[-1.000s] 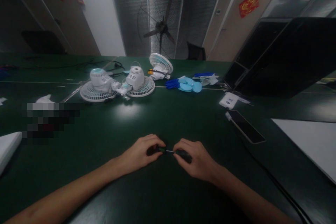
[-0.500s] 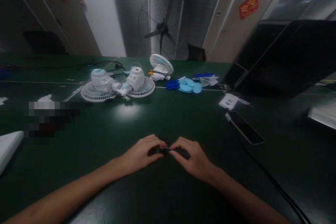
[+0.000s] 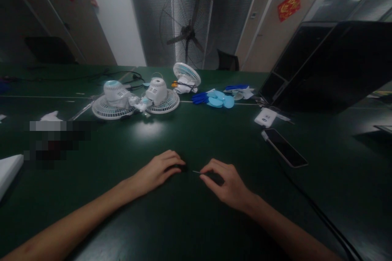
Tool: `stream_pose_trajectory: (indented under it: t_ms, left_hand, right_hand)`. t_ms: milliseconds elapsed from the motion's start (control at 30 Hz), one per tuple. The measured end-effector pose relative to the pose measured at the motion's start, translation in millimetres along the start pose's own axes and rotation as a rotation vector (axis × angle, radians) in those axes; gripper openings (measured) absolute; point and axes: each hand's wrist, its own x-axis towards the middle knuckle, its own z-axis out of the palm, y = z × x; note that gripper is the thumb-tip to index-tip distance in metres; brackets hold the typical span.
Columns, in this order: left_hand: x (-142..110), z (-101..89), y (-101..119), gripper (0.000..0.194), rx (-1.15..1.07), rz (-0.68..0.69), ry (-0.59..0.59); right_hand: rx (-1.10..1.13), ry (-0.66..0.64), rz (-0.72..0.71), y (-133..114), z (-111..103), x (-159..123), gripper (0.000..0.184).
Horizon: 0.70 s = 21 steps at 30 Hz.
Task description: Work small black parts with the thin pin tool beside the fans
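My right hand (image 3: 225,179) rests low over the green table (image 3: 171,220). Its thumb and index finger pinch a thin, pin-like metallic piece (image 3: 196,172) whose tip points left. My left hand (image 3: 162,169) lies a short way to the left, thumb and fingertips curled close together. Something small and dark (image 3: 183,167) shows at those fingertips, too dim to name. A gap separates the metallic piece from the left hand.
Several white fans (image 3: 156,91) stand or lie farther back, beside blue gloves and light-blue discs (image 3: 219,100). On the right are a phone (image 3: 284,147), a white box (image 3: 266,117), black cables (image 3: 318,208) and a large dark screen (image 3: 333,65). A white object (image 3: 9,171) sits far left.
My left hand has drawn away leftward, parting from the right hand's fingertips. The thin metallic piece now shows free in the right pinch. The right hand has barely moved.
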Motion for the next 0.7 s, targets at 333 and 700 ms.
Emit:
stream_pose_trajectory:
  t_ms: [333, 700]
  left_hand:
    - [-48.0, -120.0, -112.6, 0.064, 0.33, -0.589, 0.471]
    - [-70.4, -132.3, -133.2, 0.064, 0.372, -0.523, 0.492]
  right_hand:
    - [0.021, -0.025, 0.014, -1.6, -3.0, -0.1, 0.011]
    - [0.036, -0.014, 0.028, -0.1, -2.5, -0.8, 0.01]
